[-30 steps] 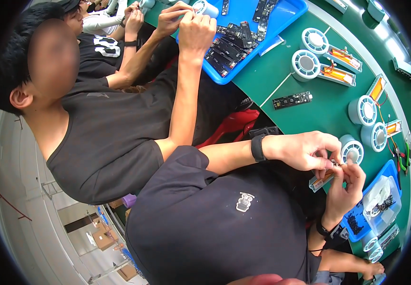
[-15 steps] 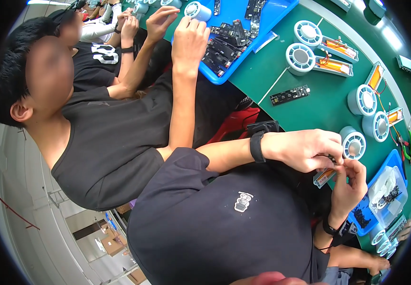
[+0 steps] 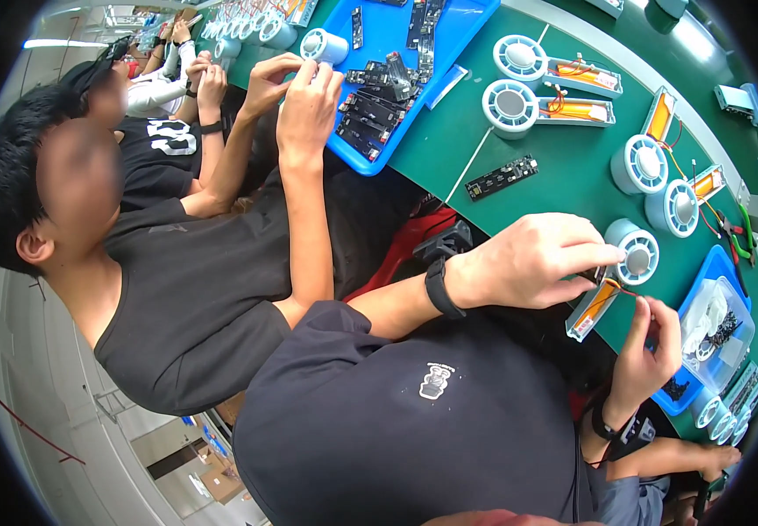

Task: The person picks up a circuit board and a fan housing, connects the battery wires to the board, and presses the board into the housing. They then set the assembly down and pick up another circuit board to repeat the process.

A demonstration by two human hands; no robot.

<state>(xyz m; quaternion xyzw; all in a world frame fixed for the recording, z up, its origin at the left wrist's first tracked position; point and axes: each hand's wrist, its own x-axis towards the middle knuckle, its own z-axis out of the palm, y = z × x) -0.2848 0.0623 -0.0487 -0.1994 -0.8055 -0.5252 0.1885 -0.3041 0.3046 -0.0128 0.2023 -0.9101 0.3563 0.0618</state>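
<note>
My left hand [image 3: 541,263] is closed beside a pale blue round fan-like unit [image 3: 637,254], its index fingertip in front of that unit's rim. Thumb and fingers pinch near a small dark part whose kind I cannot make out. Thin red and dark wires [image 3: 622,289] run from there toward my right hand [image 3: 649,351]. My right thumb and index finger pinch the end of a wire. Beneath the hands, at the table edge, lies a pale narrow housing [image 3: 579,326] with an orange-yellow battery-like strip inside.
More round units [image 3: 510,107] with wired housings [image 3: 576,111] lie on the green table [image 3: 432,162]. A black circuit board [image 3: 502,178] is at the middle. Pliers [image 3: 738,237] and a blue tray [image 3: 719,263] with small black parts sit right. A co-worker [image 3: 195,298] sits left, by a blue board bin [image 3: 467,17].
My hands have drawn apart; the right moved down from the left, and wires now show between them. The whole view has shifted, so table things appear further left.
</note>
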